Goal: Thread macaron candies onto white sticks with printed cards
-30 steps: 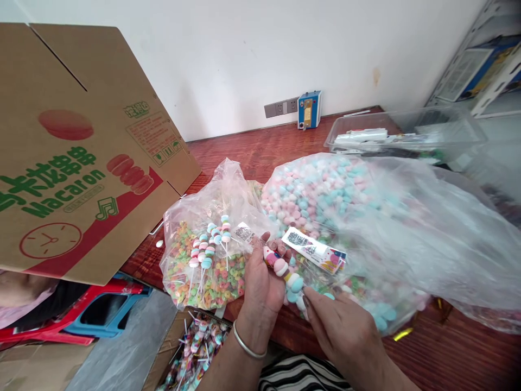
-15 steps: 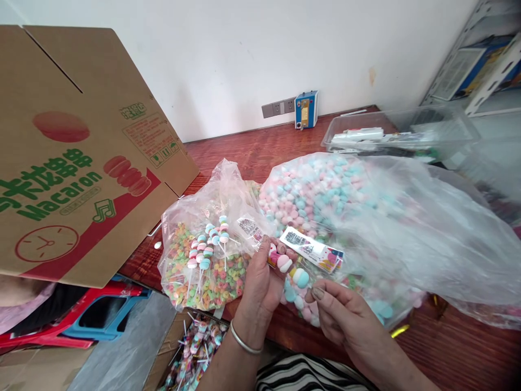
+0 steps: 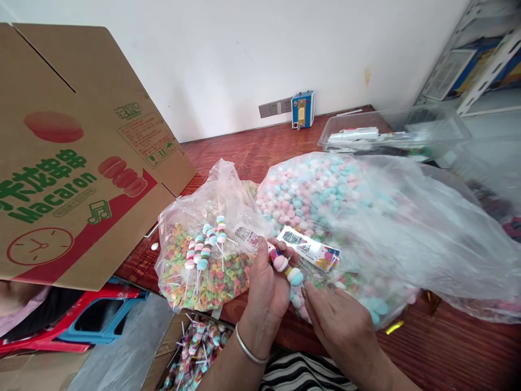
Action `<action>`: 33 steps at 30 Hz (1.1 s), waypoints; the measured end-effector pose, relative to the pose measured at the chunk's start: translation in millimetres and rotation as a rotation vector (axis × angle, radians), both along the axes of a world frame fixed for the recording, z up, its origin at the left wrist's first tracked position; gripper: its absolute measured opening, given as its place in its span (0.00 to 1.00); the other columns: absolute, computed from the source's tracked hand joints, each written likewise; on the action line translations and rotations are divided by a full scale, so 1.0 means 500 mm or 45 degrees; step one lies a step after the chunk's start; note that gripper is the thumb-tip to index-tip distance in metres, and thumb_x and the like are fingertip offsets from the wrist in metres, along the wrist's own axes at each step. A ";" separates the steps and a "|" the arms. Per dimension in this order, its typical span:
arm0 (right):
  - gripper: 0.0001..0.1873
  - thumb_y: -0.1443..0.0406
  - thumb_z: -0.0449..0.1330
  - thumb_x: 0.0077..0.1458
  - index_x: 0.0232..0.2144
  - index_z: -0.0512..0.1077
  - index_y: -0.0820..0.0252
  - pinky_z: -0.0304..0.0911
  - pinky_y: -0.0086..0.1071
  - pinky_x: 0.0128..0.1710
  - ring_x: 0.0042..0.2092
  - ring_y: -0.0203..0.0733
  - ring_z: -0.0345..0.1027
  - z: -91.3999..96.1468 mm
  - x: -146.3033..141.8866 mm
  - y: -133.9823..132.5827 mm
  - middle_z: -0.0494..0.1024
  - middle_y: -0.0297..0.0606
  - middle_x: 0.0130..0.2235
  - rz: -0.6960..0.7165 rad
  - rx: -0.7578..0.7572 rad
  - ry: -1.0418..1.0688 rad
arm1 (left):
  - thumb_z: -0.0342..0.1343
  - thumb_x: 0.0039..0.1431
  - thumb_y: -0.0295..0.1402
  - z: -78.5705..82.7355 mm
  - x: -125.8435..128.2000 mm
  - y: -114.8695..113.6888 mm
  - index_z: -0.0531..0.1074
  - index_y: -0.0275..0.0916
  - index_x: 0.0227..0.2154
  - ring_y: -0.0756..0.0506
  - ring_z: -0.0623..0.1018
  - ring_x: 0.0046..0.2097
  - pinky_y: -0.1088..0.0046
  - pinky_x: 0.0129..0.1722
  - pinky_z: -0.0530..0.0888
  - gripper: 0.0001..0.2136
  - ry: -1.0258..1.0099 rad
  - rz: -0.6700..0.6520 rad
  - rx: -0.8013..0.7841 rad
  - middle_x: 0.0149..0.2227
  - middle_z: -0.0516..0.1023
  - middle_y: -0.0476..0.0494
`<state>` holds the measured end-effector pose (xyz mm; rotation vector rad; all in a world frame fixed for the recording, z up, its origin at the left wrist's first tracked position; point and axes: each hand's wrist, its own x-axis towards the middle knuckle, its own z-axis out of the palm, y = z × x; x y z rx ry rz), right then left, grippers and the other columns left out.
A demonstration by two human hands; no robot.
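Note:
My left hand (image 3: 264,285) is closed around a candy skewer (image 3: 285,267) of pink, white and blue macaron-shaped sweets, holding it above the table's front edge. My right hand (image 3: 334,320) pinches the skewer's lower end with thumb and forefinger. Just behind the hands lies a printed label strip (image 3: 310,248) on a large clear bag of pink and blue candies (image 3: 313,190). To the left sits a smaller bag of coloured ring candies (image 3: 203,271), with several finished skewers (image 3: 205,247) lying on it.
A big cardboard Macaron box (image 3: 77,157) stands at the left. A clear plastic tray (image 3: 391,130) sits at the back right on the red wooden table (image 3: 252,149). Below the table edge lie more skewers (image 3: 199,347) and red and blue stools (image 3: 81,320).
My right hand lifted off the skewer's end for a moment, then came back to pinch it. The left hand kept its hold and barely moved.

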<state>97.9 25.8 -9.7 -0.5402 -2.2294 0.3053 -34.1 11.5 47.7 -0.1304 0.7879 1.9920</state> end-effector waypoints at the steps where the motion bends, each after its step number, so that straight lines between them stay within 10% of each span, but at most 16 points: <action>1: 0.11 0.67 0.53 0.64 0.38 0.75 0.64 0.54 0.32 0.27 0.23 0.37 0.65 0.002 -0.001 0.000 0.74 0.36 0.22 0.035 -0.156 0.026 | 0.55 0.61 0.42 -0.002 0.001 -0.001 0.68 0.36 0.27 0.51 0.72 0.28 0.73 0.34 0.74 0.14 0.010 -0.020 0.028 0.26 0.69 0.49; 7: 0.19 0.51 0.55 0.61 0.29 0.71 0.59 0.42 0.23 0.14 0.15 0.27 0.41 0.027 -0.005 0.001 0.54 0.22 0.15 0.473 -2.102 0.417 | 0.53 0.62 0.44 -0.009 -0.016 -0.009 0.69 0.36 0.28 0.49 0.72 0.30 0.69 0.37 0.75 0.15 -0.064 -0.229 0.098 0.27 0.69 0.47; 12: 0.16 0.54 0.61 0.58 0.29 0.73 0.63 0.38 0.20 0.11 0.12 0.22 0.32 0.043 0.001 0.004 0.48 0.17 0.13 0.713 -2.657 0.628 | 0.56 0.60 0.43 -0.015 -0.028 -0.009 0.70 0.36 0.24 0.49 0.73 0.30 0.69 0.37 0.75 0.16 -0.008 -0.235 0.081 0.25 0.70 0.47; 17: 0.16 0.55 0.59 0.60 0.29 0.72 0.63 0.38 0.20 0.13 0.15 0.21 0.32 0.048 0.001 -0.001 0.53 0.20 0.17 0.624 -2.681 0.685 | 0.58 0.59 0.32 -0.020 -0.033 -0.002 0.74 0.37 0.40 0.51 0.77 0.33 0.72 0.39 0.76 0.07 0.044 -0.077 0.023 0.38 0.77 0.44; 21: 0.14 0.55 0.61 0.58 0.29 0.69 0.60 0.38 0.21 0.15 0.17 0.23 0.35 0.042 0.000 -0.002 0.61 0.24 0.22 0.561 -2.548 0.523 | 0.59 0.58 0.29 -0.026 -0.044 0.003 0.72 0.36 0.33 0.51 0.78 0.33 0.72 0.40 0.77 0.03 0.059 -0.086 0.030 0.33 0.76 0.47; 29: 0.13 0.63 0.54 0.62 0.29 0.76 0.59 0.53 0.31 0.27 0.26 0.39 0.63 0.024 0.021 0.017 0.74 0.38 0.23 0.005 -0.538 0.027 | 0.62 0.55 0.36 -0.030 -0.058 -0.003 0.71 0.33 0.29 0.48 0.78 0.27 0.69 0.32 0.78 0.10 0.308 -0.229 -0.198 0.26 0.75 0.46; 31: 0.12 0.63 0.55 0.61 0.32 0.77 0.59 0.52 0.32 0.26 0.25 0.39 0.63 0.021 0.021 0.019 0.74 0.39 0.22 -0.033 -0.438 0.025 | 0.61 0.55 0.36 -0.025 -0.052 -0.002 0.70 0.34 0.28 0.48 0.78 0.27 0.69 0.32 0.78 0.10 0.320 -0.218 -0.192 0.26 0.75 0.46; 33: 0.14 0.59 0.55 0.61 0.29 0.75 0.59 0.52 0.31 0.25 0.24 0.38 0.62 0.022 0.017 0.017 0.74 0.39 0.22 0.049 -0.745 0.067 | 0.61 0.55 0.36 -0.019 -0.044 -0.002 0.69 0.35 0.27 0.49 0.77 0.28 0.70 0.34 0.77 0.10 0.317 -0.202 -0.141 0.26 0.74 0.47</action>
